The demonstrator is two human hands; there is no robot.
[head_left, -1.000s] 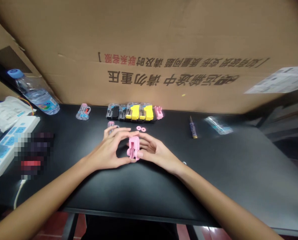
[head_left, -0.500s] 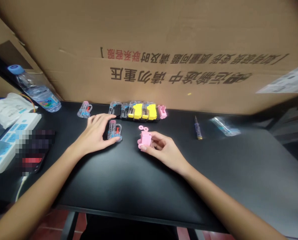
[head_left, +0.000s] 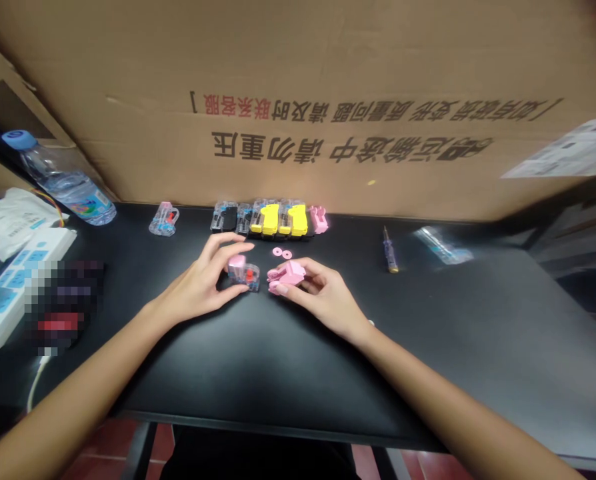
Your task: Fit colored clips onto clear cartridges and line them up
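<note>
My left hand [head_left: 205,280] grips a small clear plastic toy body [head_left: 245,275] with a pink end and a red part inside, thumb below and fingers above. Close by on the right, my right hand [head_left: 323,287] pinches a pink plastic toy part [head_left: 289,273] with round pieces at its left end. A narrow gap separates the two parts. Just beyond them, two small pink rings [head_left: 282,253] lie on the black table [head_left: 258,373]. Another clear toy body [head_left: 164,220] with a pink end lies farther left.
Along the cardboard [head_left: 328,60] at the back stand clear toy bodies with yellow parts [head_left: 293,220] and a pink part [head_left: 319,219]. A screwdriver [head_left: 390,251] and a clear packet [head_left: 444,245] lie right. A bottle [head_left: 73,187], power strip [head_left: 23,287] and blurred dark device [head_left: 71,307] are left.
My left hand has taken hold of the clear toy body, turned it and brought it right, towards the pink part. My right hand has tilted the pink part. The view has shifted slightly.
</note>
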